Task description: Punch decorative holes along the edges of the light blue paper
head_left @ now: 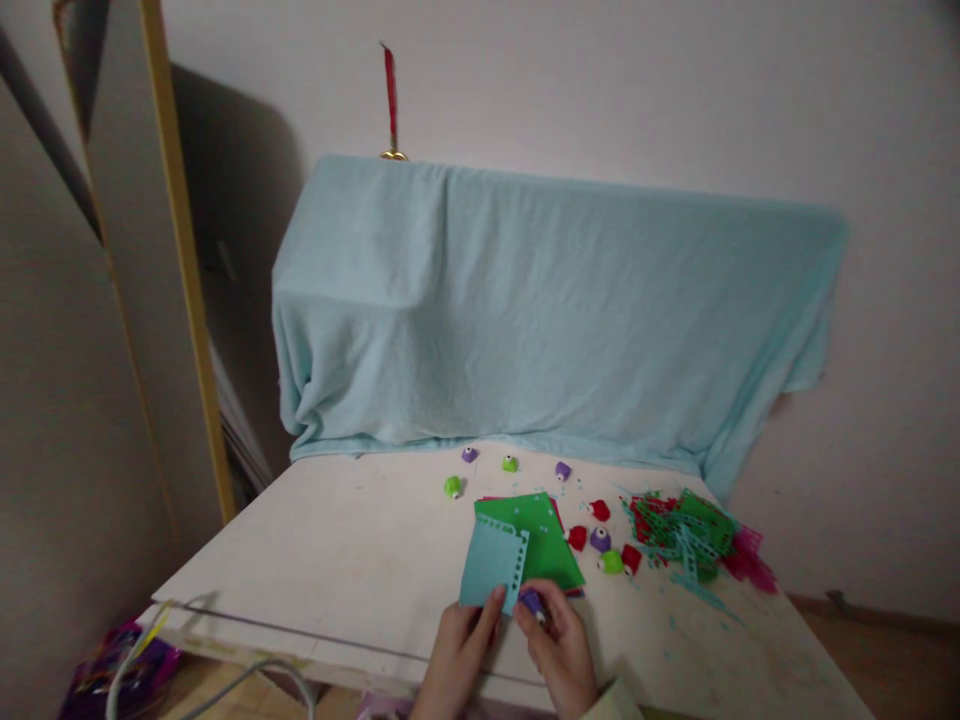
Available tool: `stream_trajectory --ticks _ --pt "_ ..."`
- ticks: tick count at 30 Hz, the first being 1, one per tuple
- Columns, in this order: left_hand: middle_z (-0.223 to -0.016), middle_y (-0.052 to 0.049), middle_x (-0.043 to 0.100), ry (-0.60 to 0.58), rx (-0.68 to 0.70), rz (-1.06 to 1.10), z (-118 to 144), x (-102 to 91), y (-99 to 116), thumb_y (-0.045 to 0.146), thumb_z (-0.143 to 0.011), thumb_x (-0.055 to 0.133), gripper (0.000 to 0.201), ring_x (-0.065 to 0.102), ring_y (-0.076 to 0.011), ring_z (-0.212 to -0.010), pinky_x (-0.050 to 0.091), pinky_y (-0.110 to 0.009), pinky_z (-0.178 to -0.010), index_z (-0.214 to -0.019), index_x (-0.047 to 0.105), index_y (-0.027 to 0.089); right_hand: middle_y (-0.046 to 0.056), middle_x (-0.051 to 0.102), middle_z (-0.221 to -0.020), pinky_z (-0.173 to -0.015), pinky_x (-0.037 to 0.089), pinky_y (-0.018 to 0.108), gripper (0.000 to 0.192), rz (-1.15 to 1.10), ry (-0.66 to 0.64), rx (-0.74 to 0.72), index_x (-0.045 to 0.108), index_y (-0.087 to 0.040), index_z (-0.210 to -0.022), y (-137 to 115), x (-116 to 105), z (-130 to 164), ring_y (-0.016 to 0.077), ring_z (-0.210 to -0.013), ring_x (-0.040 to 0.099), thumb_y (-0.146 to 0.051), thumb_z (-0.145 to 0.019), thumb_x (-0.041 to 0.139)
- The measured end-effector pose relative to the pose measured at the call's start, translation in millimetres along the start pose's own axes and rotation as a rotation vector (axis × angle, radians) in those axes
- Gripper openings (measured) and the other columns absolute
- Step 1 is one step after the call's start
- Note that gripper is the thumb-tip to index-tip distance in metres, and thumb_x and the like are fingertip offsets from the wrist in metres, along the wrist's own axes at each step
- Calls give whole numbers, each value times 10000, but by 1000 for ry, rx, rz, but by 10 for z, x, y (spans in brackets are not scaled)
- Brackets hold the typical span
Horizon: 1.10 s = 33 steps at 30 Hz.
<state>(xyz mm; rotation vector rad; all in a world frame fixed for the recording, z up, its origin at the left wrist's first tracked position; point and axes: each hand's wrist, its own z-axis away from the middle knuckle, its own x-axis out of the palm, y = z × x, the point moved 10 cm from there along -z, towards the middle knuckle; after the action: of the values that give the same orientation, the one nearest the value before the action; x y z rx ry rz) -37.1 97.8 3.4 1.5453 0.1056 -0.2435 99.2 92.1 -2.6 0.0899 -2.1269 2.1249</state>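
My left hand (459, 652) pinches the near edge of a light blue foam sheet (489, 562) that has a row of punched holes along its right side. My right hand (559, 648) grips a small purple craft punch (532, 602) set against the sheet's lower right corner. The blue sheet lies partly over a green sheet (541, 540), with a red sheet edge showing beneath. Both hands are at the near edge of the white table (337, 560).
Several small punches, green (453, 487), purple (599, 539) and red (577, 537), are scattered around the sheets. A pile of punched green, red and blue scraps (686, 545) lies at right. A light blue cloth (540, 310) drapes something behind the table. Boards lean at left.
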Motion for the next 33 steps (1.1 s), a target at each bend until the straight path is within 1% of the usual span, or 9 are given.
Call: stream_trajectory --ticks 4,6,8,10,13,18,21,25,33 --pt "-538 14 462 19 21 37 17 -16 46 536 -851 421 490 421 -119 -550 322 -208 -519 -593 522 132 10 588 -743 -421 353 211 319 -83 6 9 620 -229 -946 -67 1 1 124 -532 476 -334 -672 745" --pt "-563 7 491 23 30 54 27 -22 73 520 -851 435 467 429 -121 -562 343 -205 -533 -627 545 125 34 627 -878 -566 457 252 383 -164 -4 13 611 -234 -1006 -112 27 4 179 -717 567 -308 -661 759" --pt "-579 -1 512 20 38 62 35 -25 105 508 -854 436 454 435 -123 -570 355 -205 -539 -651 557 120 55 608 -1075 -749 483 314 465 -253 -27 28 589 -244 -1089 -136 65 11 230 -939 566 -295 -661 764" --pt "-583 -8 529 29 52 54 44 -43 148 504 -854 435 452 439 -126 -571 361 -208 -540 -660 567 117 67 562 -1183 -835 464 356 487 -311 -32 44 570 -241 -1146 -133 77 20 243 -1014 541 -303 -695 741" --pt "-606 -24 570 31 68 28 57 -66 207 505 -851 436 451 457 -136 -576 374 -216 -558 -677 583 115 73 613 -1036 -774 474 348 425 -329 4 64 589 -204 -1140 -91 38 22 196 -828 574 -332 -749 696" --pt "-630 -28 592 28 66 5 64 -87 232 471 -870 422 421 471 -137 -575 386 -212 -571 -684 574 125 22 586 -766 -564 411 256 339 -363 25 67 650 -185 -1038 -80 20 -3 116 -585 473 -378 -761 677" --pt "-614 -17 582 20 89 4 65 -81 250 443 -867 443 396 469 -130 -571 392 -207 -585 -663 572 129 21 582 -776 -521 362 241 319 -368 9 81 666 -194 -1013 -79 38 -15 102 -562 433 -374 -750 686" --pt "-639 -20 606 31 87 10 68 -83 240 443 -863 447 387 488 -136 -580 396 -206 -585 -687 588 128 44 596 -861 -553 362 248 346 -374 -11 101 665 -183 -1027 -42 44 -17 109 -607 427 -335 -721 717" --pt "-591 -4 561 18 82 25 67 -77 190 421 -871 458 378 459 -122 -552 376 -204 -563 -655 562 128 11 557 -721 -555 347 246 282 -351 -21 89 666 -163 -945 -21 39 -17 108 -587 412 -337 -728 711"
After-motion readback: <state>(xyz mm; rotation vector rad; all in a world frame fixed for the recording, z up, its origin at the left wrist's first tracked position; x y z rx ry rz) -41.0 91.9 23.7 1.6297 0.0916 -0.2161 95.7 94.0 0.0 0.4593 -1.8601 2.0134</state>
